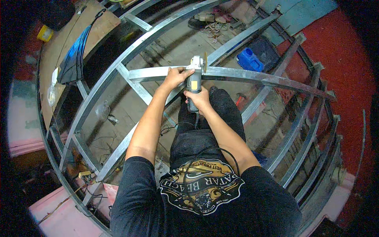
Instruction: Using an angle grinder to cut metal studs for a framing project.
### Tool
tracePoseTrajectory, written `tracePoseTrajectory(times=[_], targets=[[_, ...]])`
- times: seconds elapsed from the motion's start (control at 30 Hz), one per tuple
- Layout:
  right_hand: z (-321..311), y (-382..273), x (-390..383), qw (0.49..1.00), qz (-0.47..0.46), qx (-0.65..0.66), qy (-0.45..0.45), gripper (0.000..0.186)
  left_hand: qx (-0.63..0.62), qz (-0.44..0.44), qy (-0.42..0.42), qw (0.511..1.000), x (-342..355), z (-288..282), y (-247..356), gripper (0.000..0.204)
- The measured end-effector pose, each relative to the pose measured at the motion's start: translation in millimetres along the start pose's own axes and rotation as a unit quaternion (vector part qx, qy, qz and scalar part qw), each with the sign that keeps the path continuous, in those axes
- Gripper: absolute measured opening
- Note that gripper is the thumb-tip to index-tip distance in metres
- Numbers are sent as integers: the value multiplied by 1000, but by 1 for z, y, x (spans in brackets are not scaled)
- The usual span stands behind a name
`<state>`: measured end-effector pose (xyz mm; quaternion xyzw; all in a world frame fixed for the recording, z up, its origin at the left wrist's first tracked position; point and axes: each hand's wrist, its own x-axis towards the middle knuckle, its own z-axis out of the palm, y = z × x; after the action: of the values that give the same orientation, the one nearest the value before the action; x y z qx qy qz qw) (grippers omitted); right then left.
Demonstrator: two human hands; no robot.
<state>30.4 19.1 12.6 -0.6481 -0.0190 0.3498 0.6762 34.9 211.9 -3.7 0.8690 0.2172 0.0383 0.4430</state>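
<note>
My right hand [199,98] is wrapped round the rear body of an angle grinder [193,85], which is grey with a silver head and a yellow label. Near the grinder's head, my left hand [176,77] is closed with its thumb across the tool; its other fingers are partly hidden. A thin disc [205,62] stands edge-on at the right side of the head. Beneath the grinder runs a curved square steel tube [237,74]; whether the disc touches it I cannot tell. A black cord [229,154] loops over my lap.
Welded steel tubes [94,93] form a curved frame all around me. A blue jug [250,60] lies beyond the tube at right, near a dark tray [270,51]. At left, a blue-and-black cloth bag [75,59] lies on a wooden board [96,17]. Wires [89,179] trail at lower left.
</note>
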Motion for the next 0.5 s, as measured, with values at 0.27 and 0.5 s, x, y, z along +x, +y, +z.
tracePoseTrajectory(times=[0.27,0.5], targets=[[-1,3,0,1000,4,-2,0,30,3,-8,-9,1000,-2,-3,7,73],[-2,1,-1,1000,11,-11,0,30,-23,-15,-17,999,-11,-10,24,72]])
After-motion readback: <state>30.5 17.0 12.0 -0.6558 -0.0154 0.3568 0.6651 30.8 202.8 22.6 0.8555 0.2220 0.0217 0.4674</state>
